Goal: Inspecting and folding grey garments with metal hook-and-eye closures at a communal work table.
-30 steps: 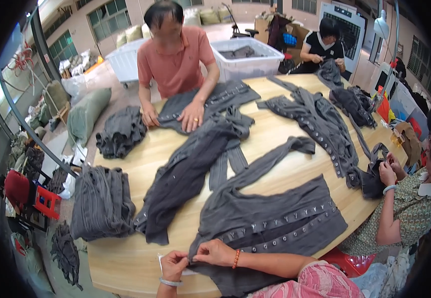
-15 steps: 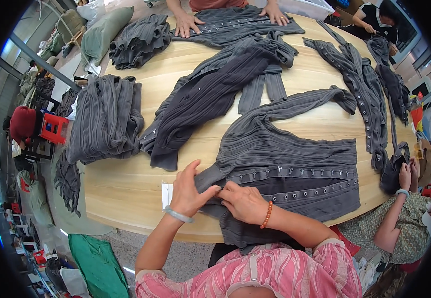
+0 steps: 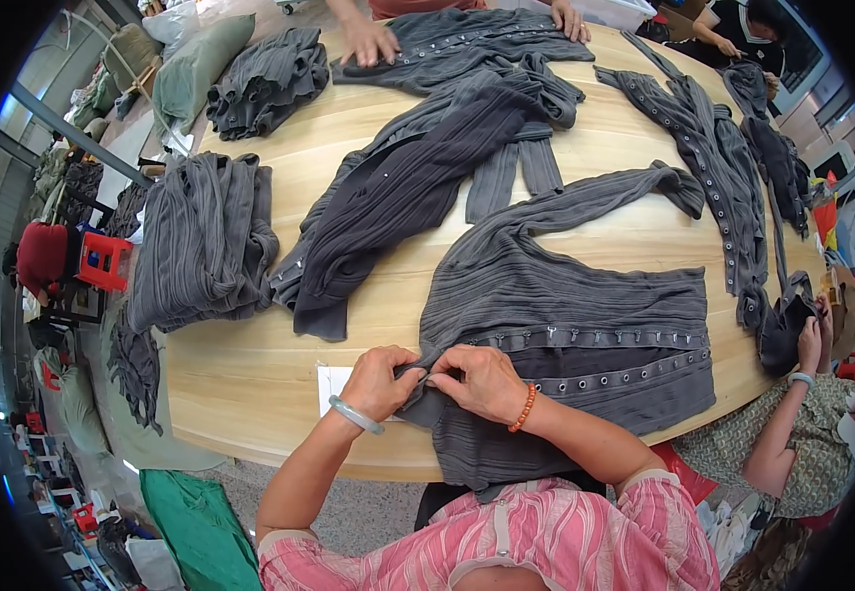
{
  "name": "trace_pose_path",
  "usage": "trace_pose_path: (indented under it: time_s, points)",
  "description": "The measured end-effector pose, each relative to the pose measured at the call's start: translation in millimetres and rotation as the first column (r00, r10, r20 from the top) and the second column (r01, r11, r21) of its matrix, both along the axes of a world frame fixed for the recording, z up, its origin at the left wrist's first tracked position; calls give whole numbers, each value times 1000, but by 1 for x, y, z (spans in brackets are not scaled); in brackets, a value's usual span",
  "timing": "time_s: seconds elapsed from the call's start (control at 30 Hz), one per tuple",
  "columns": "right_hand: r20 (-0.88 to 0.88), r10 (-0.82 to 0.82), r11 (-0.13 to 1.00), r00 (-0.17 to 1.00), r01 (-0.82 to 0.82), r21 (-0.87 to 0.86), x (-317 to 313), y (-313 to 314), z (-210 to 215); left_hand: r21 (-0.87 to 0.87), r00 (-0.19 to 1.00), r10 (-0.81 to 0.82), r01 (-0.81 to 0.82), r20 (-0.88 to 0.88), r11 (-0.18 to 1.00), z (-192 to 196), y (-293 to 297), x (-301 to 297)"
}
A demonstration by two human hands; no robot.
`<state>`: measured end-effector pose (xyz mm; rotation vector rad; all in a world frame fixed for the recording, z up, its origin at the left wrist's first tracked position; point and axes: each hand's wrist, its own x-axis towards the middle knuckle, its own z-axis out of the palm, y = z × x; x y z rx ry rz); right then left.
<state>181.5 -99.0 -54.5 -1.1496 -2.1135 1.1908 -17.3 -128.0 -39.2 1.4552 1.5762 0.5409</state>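
Note:
A dark grey ribbed garment [image 3: 565, 295] lies spread in front of me, its open front edged by a strip of small metal hooks and a strip of eyelets. My left hand [image 3: 380, 382] pinches the cloth at its left end, near the collar. Close beside it, my right hand [image 3: 480, 382] pinches the same edge, thumb against fingers. The fingertips of both hands almost meet; whatever small part lies between them is hidden. A white paper [image 3: 333, 382] sits on the table by my left hand, partly covered.
Across the wooden table [image 3: 240, 394] a person's hands [image 3: 370, 41] rest on another grey garment [image 3: 487, 44]. Folded garments [image 3: 201, 241] are stacked at the left, and a darker one [image 3: 418, 187] lies mid-table. At right, another person's hands [image 3: 815, 340] hold dark cloth.
My left hand has closed from a spread thumb and fingers into a pinch on the collar cloth. Both hands have drawn the edge together. The far person's hands have shifted slightly.

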Motion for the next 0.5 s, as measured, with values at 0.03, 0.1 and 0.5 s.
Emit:
trace_pose_path:
  time_s: [0.03,0.1,0.5]
  points:
    - [1,-3,1000,1000,3,-20,-2,1,-1,-39,1000,8,-6,29,999,-3,0,-2]
    - [12,-30,997,999,30,-73,-4,4,-1,-41,999,-16,18,41,999,-3,4,-6]
    - [137,24,991,990,-42,128,22,-23,13,36,993,60,-57,-97,998,-6,3,-7]
